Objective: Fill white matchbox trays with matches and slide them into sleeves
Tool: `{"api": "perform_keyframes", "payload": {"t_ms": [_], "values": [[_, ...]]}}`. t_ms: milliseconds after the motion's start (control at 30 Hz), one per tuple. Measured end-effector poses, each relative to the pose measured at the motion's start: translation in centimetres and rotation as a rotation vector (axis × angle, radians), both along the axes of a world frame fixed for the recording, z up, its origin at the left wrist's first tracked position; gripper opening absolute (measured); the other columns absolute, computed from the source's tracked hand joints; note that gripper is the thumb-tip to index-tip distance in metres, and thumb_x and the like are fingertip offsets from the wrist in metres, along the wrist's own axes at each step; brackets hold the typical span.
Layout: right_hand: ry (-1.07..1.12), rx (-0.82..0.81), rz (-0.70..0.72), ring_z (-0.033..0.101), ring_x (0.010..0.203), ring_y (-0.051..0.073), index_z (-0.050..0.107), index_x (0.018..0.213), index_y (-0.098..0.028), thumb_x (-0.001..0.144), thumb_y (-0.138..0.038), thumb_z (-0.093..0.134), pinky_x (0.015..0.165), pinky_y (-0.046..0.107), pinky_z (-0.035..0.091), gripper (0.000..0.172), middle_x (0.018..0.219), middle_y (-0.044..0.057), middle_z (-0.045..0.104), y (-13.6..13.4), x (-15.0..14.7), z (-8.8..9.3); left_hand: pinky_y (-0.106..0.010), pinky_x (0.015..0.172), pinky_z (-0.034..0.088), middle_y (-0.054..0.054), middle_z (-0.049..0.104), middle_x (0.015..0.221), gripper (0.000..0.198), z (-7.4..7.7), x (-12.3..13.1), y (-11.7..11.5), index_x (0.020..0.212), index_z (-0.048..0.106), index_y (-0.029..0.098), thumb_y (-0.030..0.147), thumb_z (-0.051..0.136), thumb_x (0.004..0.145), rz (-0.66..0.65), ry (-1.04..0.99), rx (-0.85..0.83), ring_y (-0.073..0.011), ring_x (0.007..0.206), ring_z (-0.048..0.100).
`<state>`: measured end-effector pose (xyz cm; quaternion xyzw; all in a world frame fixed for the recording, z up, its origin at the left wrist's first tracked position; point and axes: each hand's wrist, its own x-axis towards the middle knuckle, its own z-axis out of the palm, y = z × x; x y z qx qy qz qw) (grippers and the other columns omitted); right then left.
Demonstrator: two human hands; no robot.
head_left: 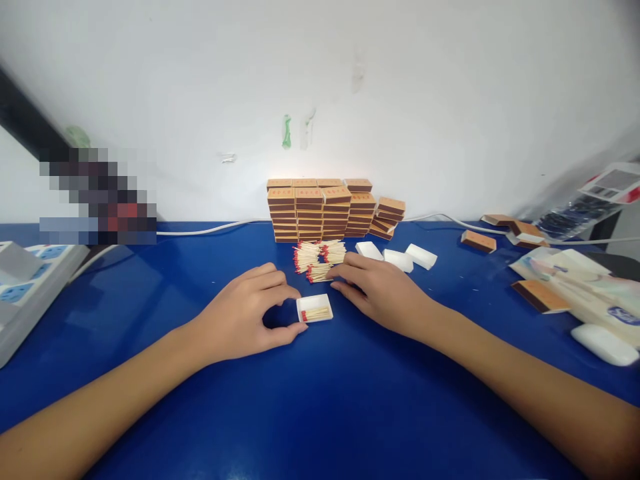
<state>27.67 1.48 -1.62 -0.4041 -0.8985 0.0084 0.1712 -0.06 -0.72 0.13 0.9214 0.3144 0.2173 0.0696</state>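
A small white matchbox tray [314, 317] lies on the blue table with several red-tipped matches [317, 313] in it. My left hand [245, 313] grips the tray's left end between thumb and fingers. Behind the tray are loose piles of matches [307, 256], mostly with their red heads to the left. My right hand [383, 287] reaches into the front pile from the right, thumb and fingertips closing on the ends of some matches; how many is hidden. White empty trays [421, 257] lie just beyond my right hand.
Stacked matchboxes [310, 210] stand against the wall, with more loose matchboxes [479, 241] to the right. A power strip [35, 280] is at the left, and a white cable [210, 231] runs along the wall. A plastic tissue pack [595, 287] lies at the right.
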Motion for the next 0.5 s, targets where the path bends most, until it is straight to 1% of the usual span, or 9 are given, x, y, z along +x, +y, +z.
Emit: {"api": "perform_keyframes", "payload": {"t_ms": [100,233,367,500], "values": [[0.006,0.0,0.003,0.064,0.084,0.02,0.071,0.11,-0.021,0.108,-0.025,0.051,0.069,0.031,0.045,0.02,0.101,0.007,0.065,0.05,-0.03,-0.11,-0.036,0.077,0.048,-0.003,0.063,0.082,0.025,-0.06,-0.06,-0.02,0.108,0.076,0.017,0.037,0.076,0.093,-0.002,0.003,-0.002,-0.0203,0.081,0.055],[0.03,-0.019,0.001,0.061,0.079,0.018,0.068,0.101,-0.02,0.107,-0.026,0.055,0.066,0.03,0.042,0.015,0.1,0.006,0.065,-0.14,-0.29,0.0,-0.036,0.077,0.048,-0.003,0.063,0.082,0.025,0.0,-0.09,-0.08,0.108,0.076,0.018,0.038,0.075,0.093,-0.004,0.013,-0.005,-0.0204,0.081,0.056],[0.047,-0.038,-0.007,0.058,0.075,0.016,0.065,0.099,-0.02,0.104,-0.023,0.059,0.063,0.029,0.039,0.008,0.098,0.004,0.065,-0.24,-0.4,0.09,-0.036,0.078,0.048,-0.003,0.063,0.082,0.024,0.08,-0.07,-0.09,0.108,0.076,0.017,0.037,0.074,0.094,-0.007,0.012,-0.003,-0.0198,0.081,0.055],[0.046,-0.046,-0.008,0.057,0.073,0.016,0.064,0.099,-0.02,0.104,-0.022,0.059,0.062,0.029,0.038,0.008,0.099,0.004,0.065,-0.3,-0.39,0.18,-0.036,0.078,0.048,-0.003,0.064,0.083,0.024,0.05,-0.08,-0.1,0.109,0.076,0.017,0.037,0.074,0.094,-0.006,0.007,-0.004,-0.0199,0.082,0.056]]}}
